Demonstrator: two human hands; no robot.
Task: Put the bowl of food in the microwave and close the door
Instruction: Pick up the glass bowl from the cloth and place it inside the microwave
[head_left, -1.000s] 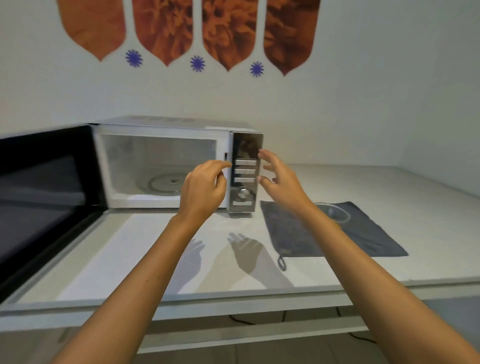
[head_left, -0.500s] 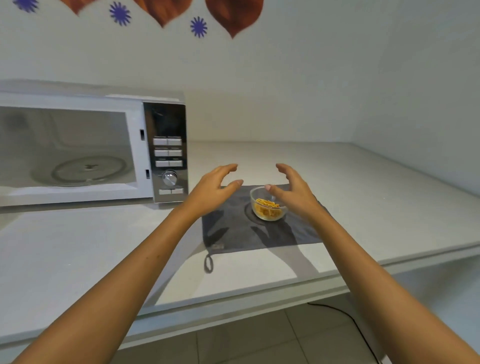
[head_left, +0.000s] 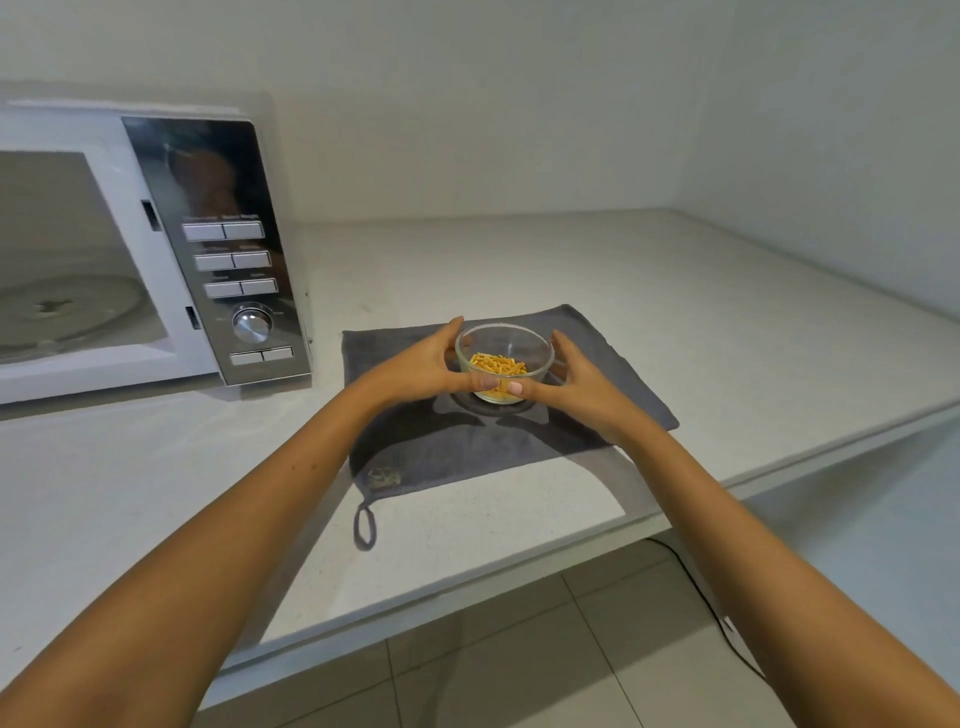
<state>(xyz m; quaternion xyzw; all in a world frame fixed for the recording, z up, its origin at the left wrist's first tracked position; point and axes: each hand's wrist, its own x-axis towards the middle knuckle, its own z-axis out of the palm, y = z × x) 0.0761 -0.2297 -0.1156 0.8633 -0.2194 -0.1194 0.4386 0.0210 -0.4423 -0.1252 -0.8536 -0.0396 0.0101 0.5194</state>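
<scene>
A small clear glass bowl (head_left: 504, 358) holding yellow-orange food sits on a grey cloth (head_left: 467, 447) near the middle of the counter. My left hand (head_left: 431, 366) wraps its left side and my right hand (head_left: 571, 379) its right side, thumbs meeting on the near wall. To the left stands the white microwave (head_left: 156, 249) with its cavity showing and the glass turntable (head_left: 67, 306) inside. Its door is out of view. A silver control panel (head_left: 228, 249) with buttons and a knob faces me.
The pale counter (head_left: 675, 322) runs to a corner with white walls on the right. Its front edge cuts diagonally below my forearms, with tiled floor and a black cable (head_left: 717, 608) underneath. The cloth has a hanging loop (head_left: 364, 527) toward me.
The view swung right and down from the microwave to the bowl. Both hands moved from in front of the control panel to the bowl and closed around its sides.
</scene>
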